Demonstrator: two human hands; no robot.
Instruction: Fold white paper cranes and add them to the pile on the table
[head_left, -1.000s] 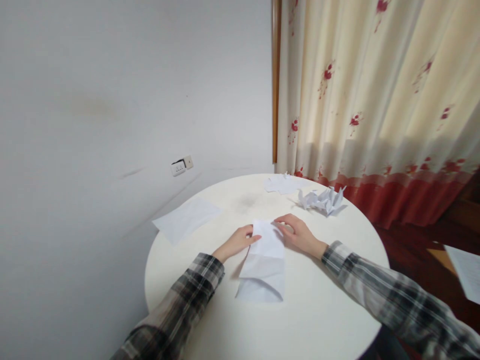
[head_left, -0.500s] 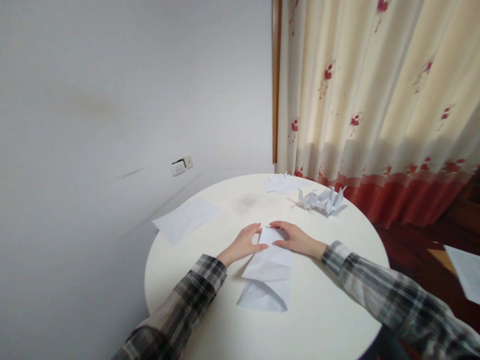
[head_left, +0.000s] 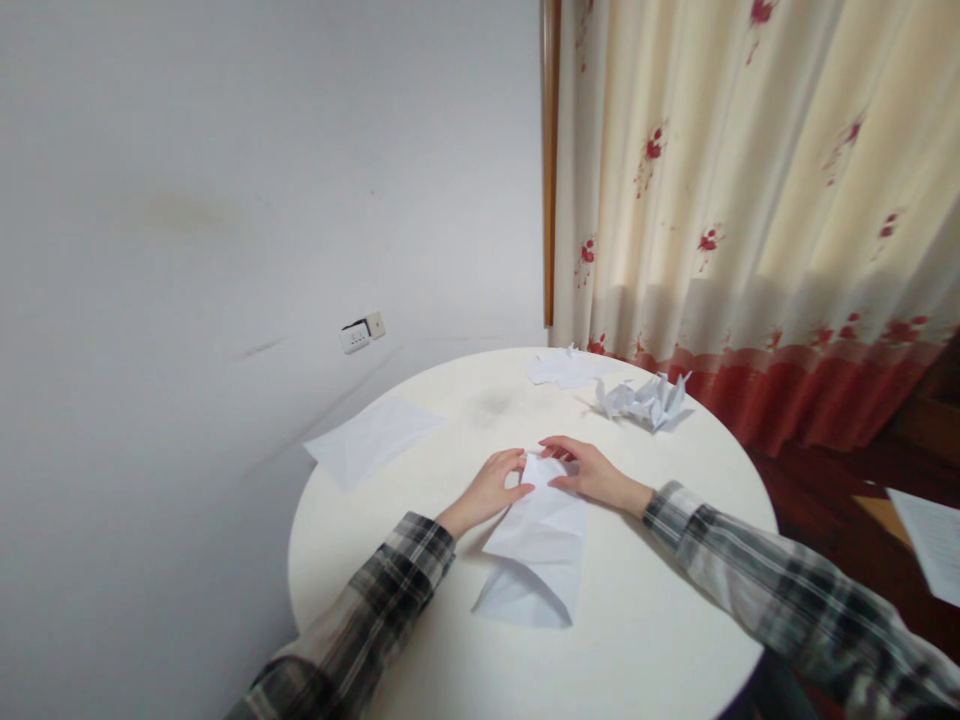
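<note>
A folded sheet of white paper [head_left: 544, 525] lies on the round white table, its near end spread with a raised, curved fold. My left hand [head_left: 491, 488] grips the paper's far left edge, thumb on top and fingers curled at the far side. At the far right edge my right hand [head_left: 592, 470] has its thumb on the paper and its fingers bent round the far end. The fingertips partly hide that end, so the small folds there are hard to make out.
On the white table [head_left: 427, 640], a flat sheet of paper [head_left: 375, 435] lies at the left. Several folded paper cranes [head_left: 649, 402] stand at the back right, near another piece of paper [head_left: 566, 368]. A wall with a socket [head_left: 355, 337] and a flowered curtain [head_left: 675, 200] border the table.
The fingers of my right hand have lifted slightly at the paper's far end. My left hand has stayed nearly in place, and the paper has hardly moved.
</note>
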